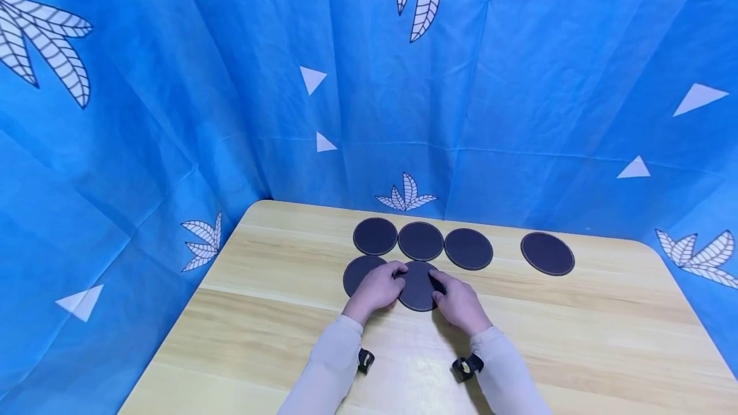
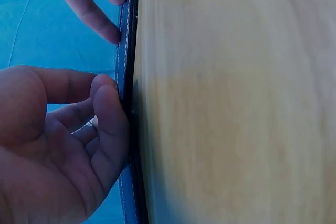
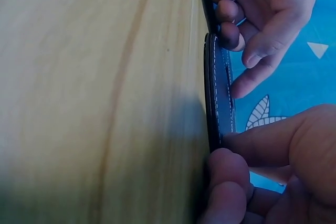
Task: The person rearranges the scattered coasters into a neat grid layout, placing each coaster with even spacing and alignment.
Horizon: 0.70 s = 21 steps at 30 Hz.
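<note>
In the head view a round dark coaster point(image 1: 418, 287) with a stitched rim lies on the wooden table between my two hands. My left hand point(image 1: 377, 287) grips its left edge, with curled fingers also over part of a neighbouring coaster point(image 1: 360, 274). At the opposite edge, my right hand point(image 1: 459, 303) pinches the same coaster. The right wrist view shows the coaster point(image 3: 221, 87) edge-on, right-hand fingers point(image 3: 227, 169) curled at its near edge. In the left wrist view the left hand point(image 2: 63, 145) is bent against the dark rim; its contact points are partly hidden.
Behind, three dark coasters stand in a row: left point(image 1: 375, 236), middle point(image 1: 421, 241) and right point(image 1: 468, 249). Another coaster point(image 1: 547, 253) lies apart at the right. A blue patterned curtain point(image 1: 392, 95) hangs around the wooden table point(image 1: 259, 312).
</note>
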Each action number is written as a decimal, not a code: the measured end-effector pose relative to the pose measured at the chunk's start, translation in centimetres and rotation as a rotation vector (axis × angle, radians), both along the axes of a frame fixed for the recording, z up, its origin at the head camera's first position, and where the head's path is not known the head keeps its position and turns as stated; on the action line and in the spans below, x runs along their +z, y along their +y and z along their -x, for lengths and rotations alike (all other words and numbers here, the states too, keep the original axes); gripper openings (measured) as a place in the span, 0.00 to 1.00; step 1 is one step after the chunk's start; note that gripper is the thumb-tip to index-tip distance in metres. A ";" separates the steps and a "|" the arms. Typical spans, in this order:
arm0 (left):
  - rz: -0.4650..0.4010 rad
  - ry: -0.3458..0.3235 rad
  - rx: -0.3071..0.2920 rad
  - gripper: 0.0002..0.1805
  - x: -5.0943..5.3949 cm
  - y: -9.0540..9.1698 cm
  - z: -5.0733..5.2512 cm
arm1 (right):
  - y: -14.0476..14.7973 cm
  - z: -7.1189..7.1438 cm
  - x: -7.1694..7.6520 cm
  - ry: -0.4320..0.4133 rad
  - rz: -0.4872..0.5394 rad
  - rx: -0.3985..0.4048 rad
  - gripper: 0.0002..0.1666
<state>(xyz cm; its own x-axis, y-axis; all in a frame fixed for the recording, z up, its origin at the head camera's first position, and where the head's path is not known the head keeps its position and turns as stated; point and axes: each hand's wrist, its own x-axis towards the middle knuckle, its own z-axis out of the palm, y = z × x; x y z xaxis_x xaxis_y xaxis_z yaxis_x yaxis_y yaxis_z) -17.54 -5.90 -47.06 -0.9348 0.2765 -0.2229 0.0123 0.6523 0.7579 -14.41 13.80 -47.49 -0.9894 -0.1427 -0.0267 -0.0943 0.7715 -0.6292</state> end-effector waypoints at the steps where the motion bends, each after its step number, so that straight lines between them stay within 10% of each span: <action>1: 0.002 0.001 0.001 0.18 0.0 0.1 0.0 | 0.0 0.0 0.0 0.002 0.004 -0.002 0.28; 21: 0.014 0.088 -0.112 0.15 1.2 3.6 0.9 | 1.9 -0.6 0.5 -0.098 0.185 -0.016 0.24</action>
